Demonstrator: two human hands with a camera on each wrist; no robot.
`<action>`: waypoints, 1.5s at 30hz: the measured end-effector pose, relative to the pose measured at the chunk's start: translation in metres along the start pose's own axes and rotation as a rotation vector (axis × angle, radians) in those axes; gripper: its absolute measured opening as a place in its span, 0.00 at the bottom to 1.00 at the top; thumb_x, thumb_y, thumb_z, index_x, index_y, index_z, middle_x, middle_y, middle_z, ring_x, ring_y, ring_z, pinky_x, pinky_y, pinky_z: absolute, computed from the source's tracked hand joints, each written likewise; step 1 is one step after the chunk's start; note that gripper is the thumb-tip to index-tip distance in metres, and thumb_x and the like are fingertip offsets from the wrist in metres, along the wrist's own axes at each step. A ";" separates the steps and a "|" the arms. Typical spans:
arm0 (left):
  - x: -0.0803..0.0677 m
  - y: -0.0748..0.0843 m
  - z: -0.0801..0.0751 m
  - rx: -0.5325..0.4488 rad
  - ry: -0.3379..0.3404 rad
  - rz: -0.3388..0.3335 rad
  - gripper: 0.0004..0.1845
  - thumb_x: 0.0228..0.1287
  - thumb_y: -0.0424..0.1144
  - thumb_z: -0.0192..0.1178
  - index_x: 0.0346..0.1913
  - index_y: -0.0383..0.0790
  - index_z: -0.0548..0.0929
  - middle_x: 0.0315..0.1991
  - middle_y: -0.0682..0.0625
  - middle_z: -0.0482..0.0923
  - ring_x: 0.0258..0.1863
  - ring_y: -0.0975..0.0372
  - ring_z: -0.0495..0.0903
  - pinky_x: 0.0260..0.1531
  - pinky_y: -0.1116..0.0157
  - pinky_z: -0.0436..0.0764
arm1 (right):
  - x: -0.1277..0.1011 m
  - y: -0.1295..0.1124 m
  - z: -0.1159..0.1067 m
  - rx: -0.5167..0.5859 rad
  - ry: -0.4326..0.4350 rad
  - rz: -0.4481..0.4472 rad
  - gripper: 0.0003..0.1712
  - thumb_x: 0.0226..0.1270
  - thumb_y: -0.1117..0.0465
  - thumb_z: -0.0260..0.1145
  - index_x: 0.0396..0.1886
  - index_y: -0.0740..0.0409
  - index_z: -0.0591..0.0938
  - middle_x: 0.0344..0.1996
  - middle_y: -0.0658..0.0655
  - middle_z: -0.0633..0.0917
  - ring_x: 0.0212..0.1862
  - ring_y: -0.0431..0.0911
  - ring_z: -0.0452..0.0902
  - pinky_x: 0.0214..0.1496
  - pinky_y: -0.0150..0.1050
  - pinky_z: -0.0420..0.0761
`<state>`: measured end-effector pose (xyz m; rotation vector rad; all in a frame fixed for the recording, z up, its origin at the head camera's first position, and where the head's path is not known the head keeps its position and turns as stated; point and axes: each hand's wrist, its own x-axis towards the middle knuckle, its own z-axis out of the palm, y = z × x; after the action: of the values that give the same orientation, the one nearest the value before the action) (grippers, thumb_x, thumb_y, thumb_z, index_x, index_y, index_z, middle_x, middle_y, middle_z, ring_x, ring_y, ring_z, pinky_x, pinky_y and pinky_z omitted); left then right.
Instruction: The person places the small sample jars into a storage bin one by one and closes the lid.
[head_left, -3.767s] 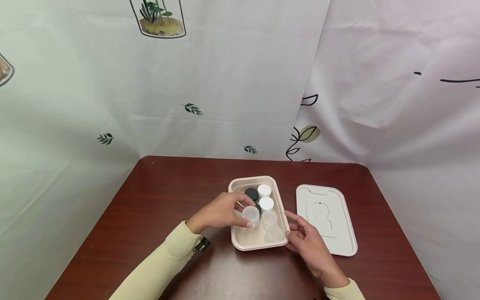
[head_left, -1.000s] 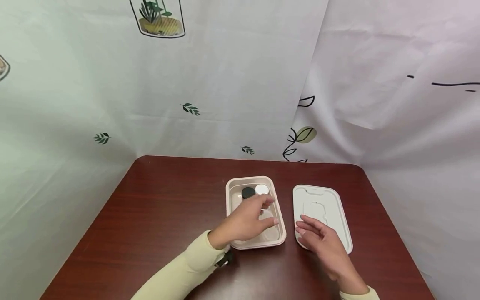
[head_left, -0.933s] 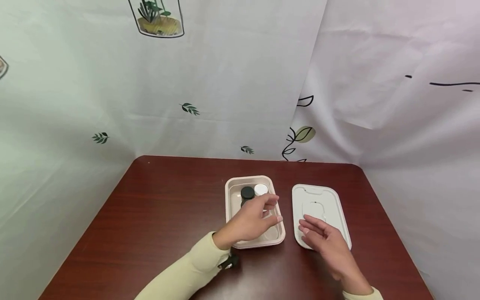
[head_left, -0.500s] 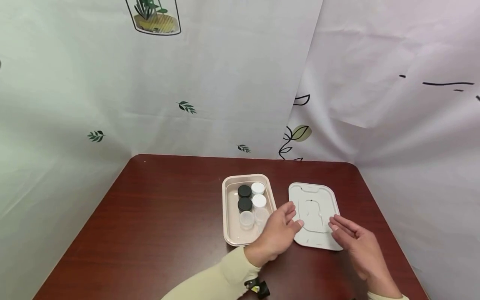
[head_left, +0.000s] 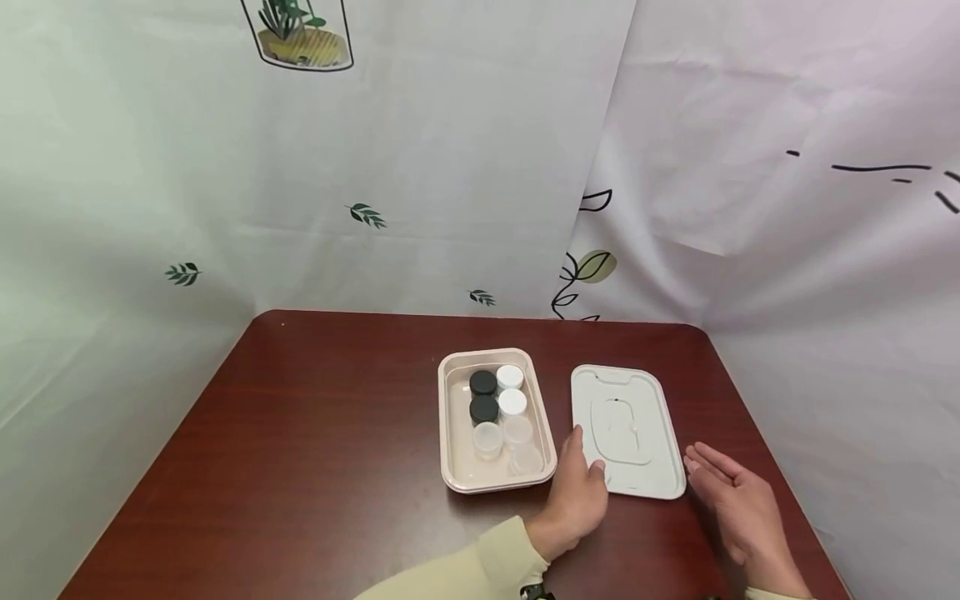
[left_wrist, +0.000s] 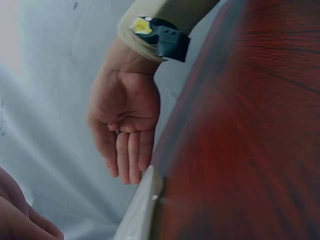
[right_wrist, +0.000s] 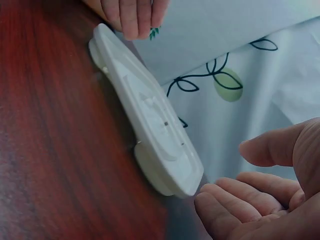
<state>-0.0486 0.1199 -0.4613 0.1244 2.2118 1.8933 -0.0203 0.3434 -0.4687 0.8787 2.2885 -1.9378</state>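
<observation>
Two hands flank the flat white plastic lid (head_left: 627, 432) lying near the desk's right edge: left hand (head_left: 577, 496) with straight fingers touching its near-left corner, right hand (head_left: 738, 508) relaxed, apart. It looks light, stiff; best gripped by both long edges

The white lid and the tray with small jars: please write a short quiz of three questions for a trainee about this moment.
1. True or false: the white lid lies flat on the table, right of the tray.
2. How many jars in the tray have black caps?
3. Which hand is at the lid's near left edge? A) left hand B) right hand

Key: 1 true. 2 two. 3 A; the right hand is beside the near right corner, fingers straight, holding nothing.
</observation>
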 end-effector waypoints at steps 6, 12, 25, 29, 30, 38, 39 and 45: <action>0.002 -0.009 0.003 0.013 0.006 -0.021 0.34 0.81 0.29 0.48 0.83 0.28 0.51 0.84 0.35 0.52 0.83 0.44 0.55 0.80 0.44 0.59 | 0.006 0.008 0.006 0.046 0.037 0.011 0.38 0.75 0.63 0.68 0.81 0.63 0.67 0.46 0.30 0.85 0.46 0.20 0.81 0.47 0.23 0.84; 0.006 -0.015 0.007 0.017 0.003 -0.036 0.35 0.80 0.29 0.46 0.84 0.29 0.49 0.85 0.35 0.49 0.84 0.44 0.53 0.80 0.45 0.59 | 0.011 0.014 0.008 0.043 0.076 0.030 0.38 0.75 0.63 0.69 0.81 0.62 0.67 0.57 0.41 0.85 0.45 0.21 0.82 0.47 0.23 0.84; 0.008 -0.029 0.017 0.029 0.055 -0.008 0.36 0.73 0.22 0.52 0.82 0.28 0.57 0.81 0.32 0.58 0.82 0.43 0.58 0.80 0.45 0.60 | 0.009 0.022 0.005 -0.013 0.125 0.008 0.36 0.72 0.69 0.69 0.78 0.63 0.72 0.47 0.32 0.85 0.42 0.15 0.77 0.45 0.18 0.81; 0.010 -0.030 0.017 0.035 0.072 0.035 0.36 0.72 0.21 0.51 0.82 0.29 0.59 0.82 0.36 0.60 0.82 0.45 0.59 0.80 0.47 0.61 | 0.008 0.021 0.005 -0.007 0.123 0.021 0.35 0.72 0.69 0.69 0.77 0.61 0.73 0.57 0.41 0.86 0.42 0.15 0.77 0.45 0.18 0.81; 0.010 -0.031 0.017 0.033 0.078 0.041 0.35 0.72 0.21 0.51 0.81 0.30 0.60 0.82 0.37 0.61 0.82 0.46 0.60 0.80 0.48 0.61 | 0.007 0.020 0.005 -0.008 0.124 0.024 0.35 0.72 0.69 0.68 0.77 0.61 0.73 0.61 0.46 0.85 0.41 0.15 0.77 0.45 0.18 0.81; 0.012 -0.020 0.017 0.043 0.094 0.070 0.35 0.74 0.22 0.49 0.82 0.40 0.63 0.82 0.47 0.64 0.81 0.48 0.61 0.80 0.48 0.61 | -0.001 0.013 0.004 0.050 0.180 0.012 0.34 0.71 0.71 0.67 0.76 0.62 0.74 0.52 0.45 0.87 0.42 0.23 0.82 0.42 0.23 0.84; 0.011 -0.017 0.017 0.033 0.089 0.068 0.35 0.74 0.23 0.48 0.83 0.41 0.63 0.82 0.47 0.63 0.81 0.48 0.61 0.80 0.47 0.60 | -0.003 0.012 0.003 0.068 0.187 0.009 0.33 0.72 0.72 0.67 0.76 0.62 0.74 0.48 0.41 0.86 0.43 0.23 0.83 0.42 0.24 0.84; 0.003 0.008 0.012 -0.095 0.053 0.052 0.36 0.76 0.23 0.47 0.84 0.45 0.60 0.84 0.48 0.60 0.83 0.54 0.56 0.81 0.49 0.58 | -0.012 -0.003 -0.001 0.104 0.216 0.008 0.33 0.71 0.71 0.68 0.75 0.60 0.75 0.35 0.30 0.83 0.41 0.25 0.84 0.40 0.25 0.84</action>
<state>-0.0498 0.1339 -0.4553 0.1174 2.1674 2.0481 -0.0112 0.3394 -0.4617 1.1582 2.3058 -2.0684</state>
